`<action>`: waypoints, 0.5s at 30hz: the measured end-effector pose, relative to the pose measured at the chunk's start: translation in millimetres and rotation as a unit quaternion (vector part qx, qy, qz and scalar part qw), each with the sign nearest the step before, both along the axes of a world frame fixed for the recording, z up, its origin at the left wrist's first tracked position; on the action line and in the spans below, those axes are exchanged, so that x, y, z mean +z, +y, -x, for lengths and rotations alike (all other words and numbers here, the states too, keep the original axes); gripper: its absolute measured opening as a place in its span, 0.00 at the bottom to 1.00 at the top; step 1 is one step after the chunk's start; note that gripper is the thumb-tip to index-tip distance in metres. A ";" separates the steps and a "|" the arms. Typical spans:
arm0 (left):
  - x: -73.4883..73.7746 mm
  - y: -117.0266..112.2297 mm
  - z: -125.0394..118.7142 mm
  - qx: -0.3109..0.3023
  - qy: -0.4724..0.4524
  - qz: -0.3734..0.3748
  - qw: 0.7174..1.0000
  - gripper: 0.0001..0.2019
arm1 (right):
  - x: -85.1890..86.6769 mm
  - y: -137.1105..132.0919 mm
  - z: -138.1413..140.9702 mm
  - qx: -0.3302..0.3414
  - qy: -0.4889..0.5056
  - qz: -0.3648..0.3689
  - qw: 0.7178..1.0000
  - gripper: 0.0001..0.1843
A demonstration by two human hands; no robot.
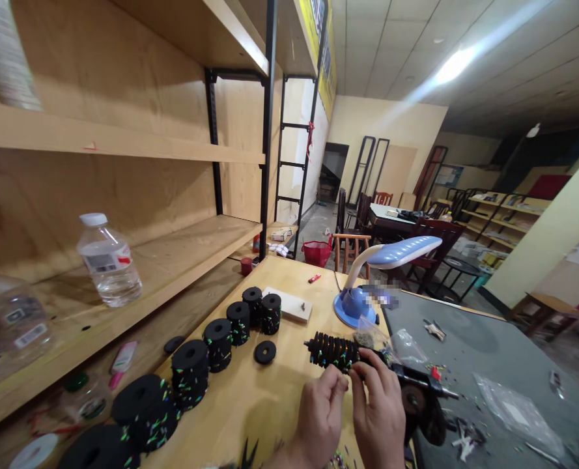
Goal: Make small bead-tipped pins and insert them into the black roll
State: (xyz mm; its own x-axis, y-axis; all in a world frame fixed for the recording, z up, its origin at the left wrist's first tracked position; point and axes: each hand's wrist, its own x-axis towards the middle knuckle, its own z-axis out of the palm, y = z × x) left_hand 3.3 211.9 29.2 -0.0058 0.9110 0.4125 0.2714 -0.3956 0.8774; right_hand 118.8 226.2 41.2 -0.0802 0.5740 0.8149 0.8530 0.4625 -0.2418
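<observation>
- Pinching together at the near end of a black ribbed foam roll studded with coloured bits [332, 352]: left hand [318, 420] and right hand [380, 417], fingertips closed on it, low in the middle of the view.
- Lying lengthwise just above the light wooden tabletop [269, 404], far end pointing left and away.
- Sitting right beside the right hand: a black metal tool with a round wheel [419, 400], at the edge of a grey mat [489, 352].
- Running diagonally along the table's left side: a row of stacked black foam discs with coloured flecks [191, 368], one single flat black foam ring [264, 352] apart from them.
- Resting a little further off: a white rectangular block [289, 303] and a blue-and-white desk lamp [367, 286].
- Standing on the wooden shelf to the left: a clear plastic water bottle with white cap [108, 260].
- Filling the far room: dark chairs and tables [416, 225].
</observation>
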 end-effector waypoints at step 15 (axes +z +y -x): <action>-15.2 2.6 -14.6 0.053 0.030 -0.006 0.998 0.13 | 2.2 -0.3 -3.5 0.025 0.020 0.015 0.999 0.08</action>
State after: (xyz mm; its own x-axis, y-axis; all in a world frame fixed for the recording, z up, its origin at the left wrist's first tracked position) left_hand 17.9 214.5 14.0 -0.0777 0.9017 0.4253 0.3639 -0.3715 0.8541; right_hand 122.3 225.9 43.4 -0.0771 0.5944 0.8005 0.8189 0.4957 -0.2893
